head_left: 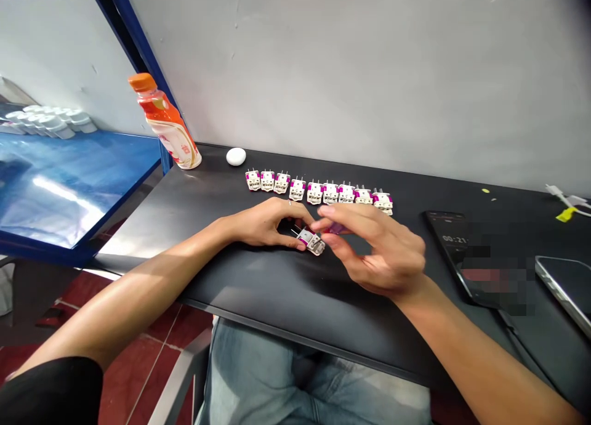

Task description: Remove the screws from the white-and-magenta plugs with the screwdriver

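Note:
My left hand (272, 222) is closed, thumb and fingers pinching a small white-and-purple plug-like part (310, 240) with thin metal pins pointing up and to the left. It is held low over the black tabletop. Close against its right side, my right hand (378, 246) pinches a small purple piece (336, 229), mostly covered by the fingers. Whether that piece touches the plug-like part I cannot tell. Beyond both hands, several similar white-and-purple parts (298, 189) stand in a row with their pins upward; my right hand hides a bit of the row's right end.
An orange-capped bottle (173, 132) and a white rounded object (236, 157) stand at the back left. To the right lie a phone (455, 246) with a cable, a second device (567, 283) and a white cord with a yellow tag (566, 214). A grey wall (369, 74) bounds the table (277, 289).

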### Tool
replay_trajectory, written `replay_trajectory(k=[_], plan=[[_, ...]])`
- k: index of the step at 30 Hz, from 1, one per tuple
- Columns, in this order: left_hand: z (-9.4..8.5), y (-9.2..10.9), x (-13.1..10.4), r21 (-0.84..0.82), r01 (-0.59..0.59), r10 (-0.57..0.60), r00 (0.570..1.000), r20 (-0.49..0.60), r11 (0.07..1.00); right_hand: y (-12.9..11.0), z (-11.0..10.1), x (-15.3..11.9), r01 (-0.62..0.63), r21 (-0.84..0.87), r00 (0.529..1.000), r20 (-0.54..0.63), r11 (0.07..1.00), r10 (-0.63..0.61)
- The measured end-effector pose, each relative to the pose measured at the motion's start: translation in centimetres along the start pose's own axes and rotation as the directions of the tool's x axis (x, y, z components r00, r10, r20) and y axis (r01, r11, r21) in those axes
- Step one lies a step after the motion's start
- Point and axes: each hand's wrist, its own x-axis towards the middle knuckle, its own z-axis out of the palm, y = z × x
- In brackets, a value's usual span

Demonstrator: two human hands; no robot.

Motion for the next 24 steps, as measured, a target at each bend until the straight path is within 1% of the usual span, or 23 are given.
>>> replay_trajectory(k=[1,2,3,6,7,10,11,14,15,16,19,20,24], plan=[[0.0,-0.01,0.01,0.005,0.0,0.0,1.0,-0.001,1.0,-0.03,0.01,0.05,-0.016,0.036,1.0,0.027,0.999,0.015],[-0.01,-0.02,0.03,0.007,0.001,-0.001,1.0,-0.001,1.0,-0.06,0.03,0.1,-0.024,0.058,0.999,0.029,0.998,0.022],[-0.02,-0.03,0.05,0.005,0.0,0.0,1.0,0.003,1.0,-0.09,0.05,0.15,-0.026,0.058,1.0,0.012,0.998,0.026],[-0.05,-0.05,0.07,-0.016,-0.006,0.006,1.0,0.015,1.0,-0.13,0.1,0.24,0.006,-0.011,0.996,-0.09,1.0,-0.007],[-0.05,-0.06,0.07,-0.018,-0.004,0.005,1.0,0.016,1.0,-0.13,0.1,0.23,0.006,-0.015,0.996,-0.084,1.0,-0.008],[-0.04,-0.07,0.04,-0.006,0.009,-0.008,1.0,0.008,1.0,-0.1,0.09,0.16,-0.023,0.031,1.0,0.002,0.999,0.023],[-0.03,-0.05,0.03,-0.005,0.012,-0.012,1.0,0.008,1.0,-0.1,0.09,0.14,-0.034,0.036,0.999,0.008,0.999,0.033],[-0.03,-0.01,0.02,-0.028,0.006,-0.005,1.0,0.018,1.0,-0.11,0.08,0.15,-0.019,-0.03,0.998,-0.068,0.999,0.017],[-0.03,-0.02,0.02,-0.035,0.002,-0.002,1.0,0.02,0.999,-0.11,0.05,0.17,-0.014,-0.043,0.997,-0.077,0.999,0.011],[-0.02,-0.05,0.02,-0.034,0.001,0.0,1.0,0.021,0.999,-0.11,0.02,0.18,-0.016,-0.035,0.998,-0.062,0.999,0.014],[0.01,-0.24,0.02,0.002,0.006,-0.006,1.0,0.007,1.0,-0.07,-0.1,0.19,-0.036,0.057,0.999,0.043,0.998,0.033],[0.01,-0.3,0.02,0.011,0.008,-0.008,1.0,0.004,1.0,-0.06,-0.13,0.17,-0.035,0.067,0.998,0.051,0.997,0.032],[-0.1,-0.34,-0.04,-0.003,-0.007,0.007,1.0,0.003,1.0,0.02,-0.26,0.14,0.015,-0.033,0.998,-0.062,0.999,-0.017]])
